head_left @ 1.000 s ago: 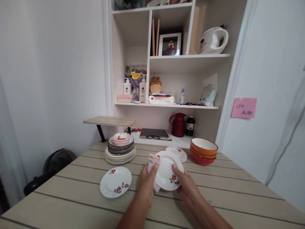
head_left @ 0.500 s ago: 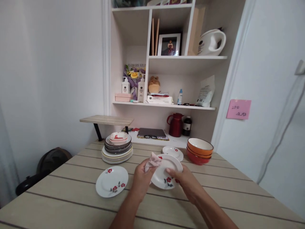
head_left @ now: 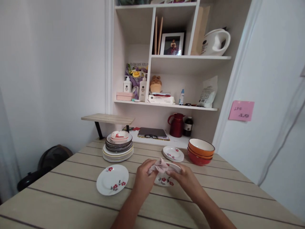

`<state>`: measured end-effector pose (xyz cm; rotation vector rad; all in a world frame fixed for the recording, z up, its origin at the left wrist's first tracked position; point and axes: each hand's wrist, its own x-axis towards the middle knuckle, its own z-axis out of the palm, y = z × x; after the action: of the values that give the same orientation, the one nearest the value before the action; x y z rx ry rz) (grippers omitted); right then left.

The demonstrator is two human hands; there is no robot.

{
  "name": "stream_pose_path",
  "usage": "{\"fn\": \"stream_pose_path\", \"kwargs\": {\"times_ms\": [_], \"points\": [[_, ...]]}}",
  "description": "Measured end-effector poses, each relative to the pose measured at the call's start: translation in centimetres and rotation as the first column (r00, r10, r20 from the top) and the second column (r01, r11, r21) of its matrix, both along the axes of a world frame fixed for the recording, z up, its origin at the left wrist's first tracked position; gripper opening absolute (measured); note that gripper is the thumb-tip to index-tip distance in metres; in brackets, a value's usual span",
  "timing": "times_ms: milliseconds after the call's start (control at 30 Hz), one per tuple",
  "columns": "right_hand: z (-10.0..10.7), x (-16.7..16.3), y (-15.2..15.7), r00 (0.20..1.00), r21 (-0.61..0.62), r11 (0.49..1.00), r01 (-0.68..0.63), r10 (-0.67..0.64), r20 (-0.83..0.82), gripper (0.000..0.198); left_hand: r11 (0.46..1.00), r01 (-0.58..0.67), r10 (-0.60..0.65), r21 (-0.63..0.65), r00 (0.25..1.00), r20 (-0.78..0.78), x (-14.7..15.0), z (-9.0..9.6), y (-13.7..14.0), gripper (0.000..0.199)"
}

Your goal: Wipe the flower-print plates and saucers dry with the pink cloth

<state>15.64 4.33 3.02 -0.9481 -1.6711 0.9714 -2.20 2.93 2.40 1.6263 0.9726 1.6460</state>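
Observation:
Between my hands a white plate (head_left: 164,181) with red flowers is held tilted over the table; its upper part is partly covered. My left hand (head_left: 145,174) is closed on a pale pink cloth (head_left: 159,166), bunched up against the plate's upper left. My right hand (head_left: 182,175) grips the plate's right rim, thumb on the face and fingers hidden behind. To the left another flowered plate (head_left: 112,180) lies flat on the table. Beyond my hands is a small stack of flowered saucers (head_left: 173,153).
A tall stack of plates (head_left: 118,156), topped by a small red-and-white dish (head_left: 119,136), stands at the back left by a raised wooden shelf (head_left: 108,119). Orange and red bowls (head_left: 201,152) are stacked at right. Behind are a red jug (head_left: 176,125), a dark bottle (head_left: 188,126) and a laptop (head_left: 152,132).
The plate has tipped from facing me to a flatter slant and sits slightly lower. My left hand with the cloth has moved right, across the plate's upper edge. The view has shifted slightly.

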Motion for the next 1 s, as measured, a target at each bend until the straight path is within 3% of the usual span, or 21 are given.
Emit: {"fn": "stream_pose_path", "kwargs": {"times_ms": [100,200,400,500,633,767,833,900,1000], "points": [[-0.2,-1.0,-0.4,0.976,-0.109,0.992,-0.064,0.04,-0.216,0.036,0.986,-0.004,0.041,-0.164,0.975,0.22,0.1,-0.1,0.0,0.024],[-0.5,-2.0,-0.7,0.908,-0.228,0.974,-0.02,-0.077,-0.411,0.044,0.963,0.048,0.068,-0.263,0.908,0.414,0.4,-0.6,0.2,0.042],[-1.1,-3.2,-0.9,0.746,-0.349,0.937,-0.019,-0.219,-0.628,0.063,0.937,0.222,-0.011,-0.269,0.789,0.614,1.9,-1.5,0.5,0.057],[-1.0,-3.2,-1.0,0.757,-0.361,0.93,-0.077,-0.181,-0.628,0.063,0.936,0.235,-0.006,-0.261,0.753,0.658,2.0,-1.7,0.6,0.056],[-0.1,-2.3,-1.0,0.875,-0.272,0.96,-0.062,-0.079,-0.477,0.058,0.952,0.149,0.034,-0.268,0.817,0.575,1.2,-1.7,0.7,0.042],[0.0,-1.1,-0.4,0.96,-0.107,0.991,0.078,-0.104,-0.258,0.041,0.985,0.008,0.04,-0.173,0.962,0.27,0.4,-1.0,0.5,0.02],[-0.2,-0.7,-0.1,0.979,-0.038,0.995,0.095,-0.101,-0.178,0.03,0.996,-0.035,0.044,-0.077,0.992,0.12,0.2,-0.6,0.3,0.013],[-0.4,-0.7,-0.1,0.983,-0.022,0.997,0.076,-0.078,-0.167,0.025,0.998,-0.066,0.067,-0.02,0.996,0.052,0.2,-0.4,0.2,0.013],[-0.5,-1.4,-0.4,0.966,-0.081,0.996,0.029,-0.048,-0.255,0.025,0.994,-0.081,0.088,-0.07,0.991,0.104,0.3,-0.5,0.2,0.016]]}}
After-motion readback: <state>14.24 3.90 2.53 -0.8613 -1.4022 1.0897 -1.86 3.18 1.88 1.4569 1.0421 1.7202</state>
